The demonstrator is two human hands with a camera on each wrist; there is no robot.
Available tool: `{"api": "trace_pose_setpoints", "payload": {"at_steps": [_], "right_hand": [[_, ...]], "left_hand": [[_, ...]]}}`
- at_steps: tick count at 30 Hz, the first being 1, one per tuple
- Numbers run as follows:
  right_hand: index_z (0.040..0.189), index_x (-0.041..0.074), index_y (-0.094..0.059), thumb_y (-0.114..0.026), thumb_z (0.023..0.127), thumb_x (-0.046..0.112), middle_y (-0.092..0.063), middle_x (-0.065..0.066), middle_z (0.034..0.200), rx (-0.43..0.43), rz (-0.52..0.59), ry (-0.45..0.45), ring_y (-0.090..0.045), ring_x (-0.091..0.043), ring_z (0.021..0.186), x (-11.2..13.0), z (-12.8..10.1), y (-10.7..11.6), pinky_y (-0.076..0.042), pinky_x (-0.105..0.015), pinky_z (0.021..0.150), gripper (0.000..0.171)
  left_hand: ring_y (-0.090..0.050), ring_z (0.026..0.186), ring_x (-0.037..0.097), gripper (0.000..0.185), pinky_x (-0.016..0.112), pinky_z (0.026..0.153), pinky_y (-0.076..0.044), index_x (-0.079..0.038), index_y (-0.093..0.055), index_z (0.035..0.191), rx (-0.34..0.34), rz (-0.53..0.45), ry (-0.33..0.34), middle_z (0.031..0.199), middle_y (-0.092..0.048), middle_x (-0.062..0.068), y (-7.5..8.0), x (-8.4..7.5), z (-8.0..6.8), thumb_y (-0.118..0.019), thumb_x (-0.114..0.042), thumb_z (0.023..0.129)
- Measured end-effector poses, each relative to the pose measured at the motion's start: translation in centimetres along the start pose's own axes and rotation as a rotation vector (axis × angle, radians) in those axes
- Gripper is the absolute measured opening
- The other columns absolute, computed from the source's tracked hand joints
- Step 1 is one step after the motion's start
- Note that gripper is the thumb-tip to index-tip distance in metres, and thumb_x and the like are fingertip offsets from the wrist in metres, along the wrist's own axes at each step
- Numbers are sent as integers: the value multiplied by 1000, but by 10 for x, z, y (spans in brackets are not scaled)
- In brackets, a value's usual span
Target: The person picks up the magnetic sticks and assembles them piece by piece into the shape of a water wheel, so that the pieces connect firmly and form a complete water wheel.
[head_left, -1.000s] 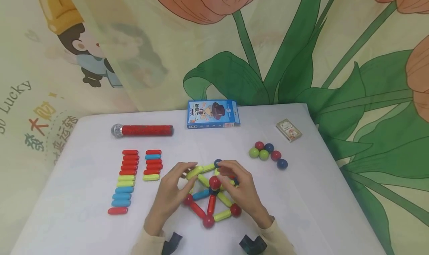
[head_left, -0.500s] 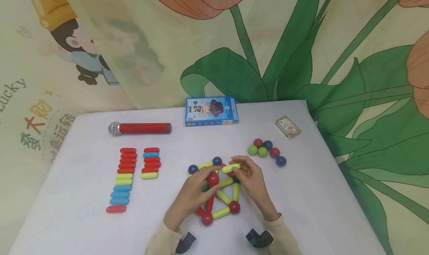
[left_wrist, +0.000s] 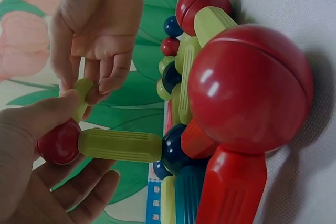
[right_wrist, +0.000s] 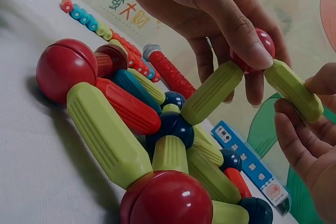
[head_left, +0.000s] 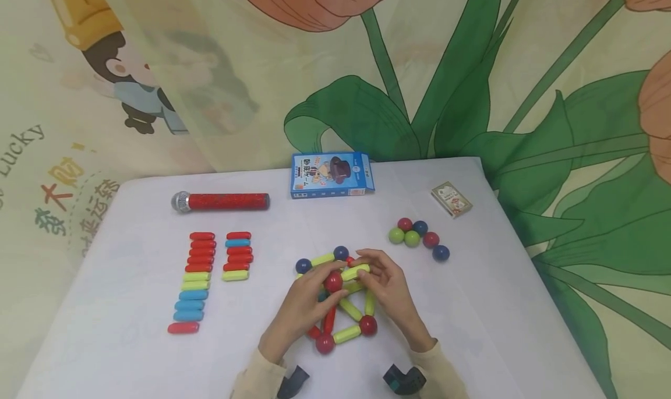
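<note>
My left hand [head_left: 300, 301] holds a red ball [head_left: 333, 281] between thumb and fingers. That ball sits on top of an upright yellow-green rod [right_wrist: 212, 94], which rises from a dark blue ball [right_wrist: 170, 129] in the middle of a ball-and-rod frame. Between thumb and fingers, my right hand [head_left: 392, 291] pinches another yellow-green rod [head_left: 356, 272]; its near end touches the red ball, and it slants outward in the right wrist view. Around the base are red balls [head_left: 368, 325], dark blue balls [head_left: 341, 253] and red, blue and yellow-green rods. My left hand hides part of the frame.
Two columns of loose rods [head_left: 193, 295] lie on the left of the white table [head_left: 131, 364]. Several loose balls [head_left: 412, 239] are grouped at the right. Farther back are a red microphone [head_left: 229, 201], a blue box [head_left: 331, 175] and a small card box [head_left: 452, 199].
My left hand has gone from a yellow-green rod at the frame's left to the top red ball. My right hand, now with a yellow-green rod, has brought it against that ball.
</note>
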State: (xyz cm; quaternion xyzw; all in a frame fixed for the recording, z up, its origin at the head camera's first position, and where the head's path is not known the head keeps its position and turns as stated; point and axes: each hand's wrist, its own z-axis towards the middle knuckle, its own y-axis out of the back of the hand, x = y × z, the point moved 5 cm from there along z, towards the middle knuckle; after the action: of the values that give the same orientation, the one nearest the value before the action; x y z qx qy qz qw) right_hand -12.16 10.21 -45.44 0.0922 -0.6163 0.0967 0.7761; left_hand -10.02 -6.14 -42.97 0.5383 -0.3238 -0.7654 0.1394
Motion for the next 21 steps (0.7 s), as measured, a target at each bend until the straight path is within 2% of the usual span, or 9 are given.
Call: {"api": "trace_pose_setpoints", "payload": {"at_steps": [5,7,9,12,14,18,21], "right_hand": [[127,-5,-50,-54,95,1,-61,-25,109,-28,-46,-26,-64,-11,89,-4,0,5,-55,-23,79,32],[126,-5,-51,-53,97,3,-62,-23,109,-66,-65,-46,-64,-13,86,-5,0,10,-55,-23,78,30],[125,-5,-52,-52,98,5,-63,-21,107,-115,-89,-62,-64,-16,85,-6,-2,18,-56,-24,77,29],[123,-3,-55,-51,98,5,-64,-20,105,-194,-112,-93,-65,-19,82,-11,-6,34,-56,-25,76,26],[122,-2,-57,-50,98,4,-64,-21,104,-233,-128,-117,-66,-19,82,-15,-9,44,-56,-25,75,25],[121,-2,-57,-49,99,4,-63,-24,105,-266,-136,-156,-67,-18,82,-24,-15,58,-55,-23,75,25],[122,-4,-56,-49,99,5,-63,-25,105,-271,-143,-173,-67,-19,82,-30,-20,63,-55,-22,76,26]], "left_hand": [[-57,118,16,55,41,95,-50,-16,-55,131,8,-23,48,127,-61,-1,5,6,-3,-77,-24,81],[-59,113,17,54,42,91,-52,-16,-55,132,-25,-30,77,126,-61,1,15,16,-7,-75,-25,83],[-59,109,19,50,43,89,-53,-15,-55,131,-95,-14,117,123,-61,3,31,31,-14,-73,-22,86],[-59,110,22,47,45,88,-53,-13,-54,130,-220,88,195,122,-61,6,60,59,-30,-71,-15,86],[-58,113,25,48,47,90,-52,-11,-54,129,-266,183,266,122,-60,7,76,77,-42,-72,-10,85],[-52,117,32,51,53,91,-50,-9,-53,130,-256,324,383,123,-56,12,95,103,-60,-73,-5,82],[-50,115,36,51,54,89,-50,-8,-54,128,-226,374,407,122,-55,15,99,112,-66,-73,-3,81]]}}
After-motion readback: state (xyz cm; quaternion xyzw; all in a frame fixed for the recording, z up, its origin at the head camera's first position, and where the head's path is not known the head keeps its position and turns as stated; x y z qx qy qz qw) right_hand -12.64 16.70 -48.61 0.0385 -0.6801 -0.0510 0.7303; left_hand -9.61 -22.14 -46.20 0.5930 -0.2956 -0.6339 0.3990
